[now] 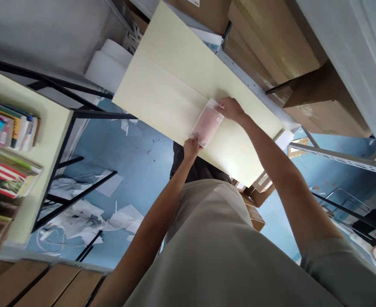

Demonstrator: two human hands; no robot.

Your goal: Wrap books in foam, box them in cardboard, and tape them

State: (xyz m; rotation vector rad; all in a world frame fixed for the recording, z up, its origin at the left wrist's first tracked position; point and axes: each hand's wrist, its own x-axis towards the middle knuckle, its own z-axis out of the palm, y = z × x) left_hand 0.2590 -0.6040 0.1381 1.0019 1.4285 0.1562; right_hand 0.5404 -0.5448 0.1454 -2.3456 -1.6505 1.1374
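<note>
A pinkish, flat rectangular packet in a clear-looking wrapper point(207, 124) is held over the pale cream tabletop point(169, 89). My left hand point(192, 148) pinches its near lower corner, close to the table's front edge. At the far upper end, the fingers of my right hand point(231, 109) close on the packet's edge. The packet lies slanted between both hands; whether its underside touches the table I cannot tell. A small pale patch shows near its right edge. What is inside the wrapper is not clear.
Cardboard boxes point(277, 38) stand behind and right of the table. On the left, a cream table point(55, 128) with a black frame bears stacked books point(10, 128). Scattered paper point(79, 204) litters the blue floor point(133, 166). More cardboard boxes point(47, 283) line the lower left.
</note>
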